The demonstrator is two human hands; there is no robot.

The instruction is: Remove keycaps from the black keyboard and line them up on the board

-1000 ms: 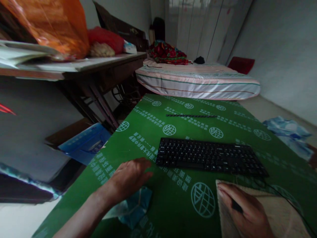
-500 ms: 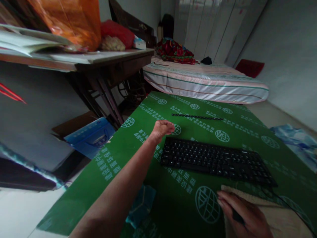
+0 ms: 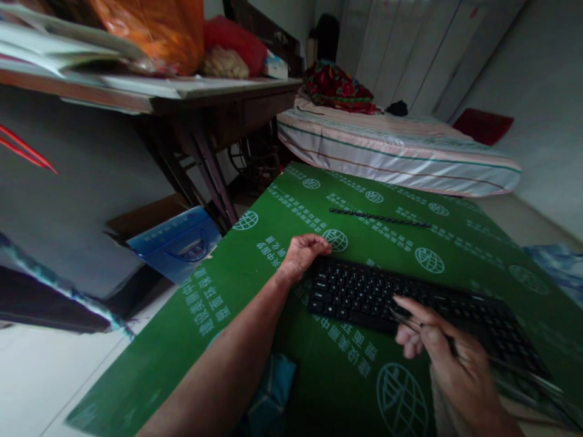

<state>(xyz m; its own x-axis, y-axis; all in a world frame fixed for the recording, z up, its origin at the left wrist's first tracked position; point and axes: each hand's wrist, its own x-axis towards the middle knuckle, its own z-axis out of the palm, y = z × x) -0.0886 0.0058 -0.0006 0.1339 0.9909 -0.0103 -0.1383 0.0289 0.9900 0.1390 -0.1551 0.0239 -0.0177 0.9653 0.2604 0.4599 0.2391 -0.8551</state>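
Observation:
A black keyboard (image 3: pixel 359 294) lies at a slant on the green tabletop. At its far left corner is my left hand (image 3: pixel 305 252), fingers curled closed; whatever is in them, if anything, is hidden. My right hand (image 3: pixel 450 352) hovers over the keyboard's near edge. It grips a long thin metal tool (image 3: pixel 528 370), blurred, whose narrow tip points left over the keys and whose other end sticks out behind the hand. A beige cloth (image 3: pixel 439 397) lies partly hidden under my right hand. Beside my left forearm rests a teal, cloth-like bundle (image 3: pixel 276 382).
A dark twisted rod (image 3: pixel 380 217) lies beyond the keyboard on the green table (image 3: pixel 255 267). To the left stands a wooden desk (image 3: pixel 246 109) with an orange bag (image 3: pixel 159 36). A blue paper bag (image 3: pixel 175 243) sits below. Behind is a bed (image 3: pixel 401 142).
My right hand has lifted from the beige cloth and moved up over the keyboard, with the metal tool now showing. My left hand has come down to the keyboard's corner. The view has shifted.

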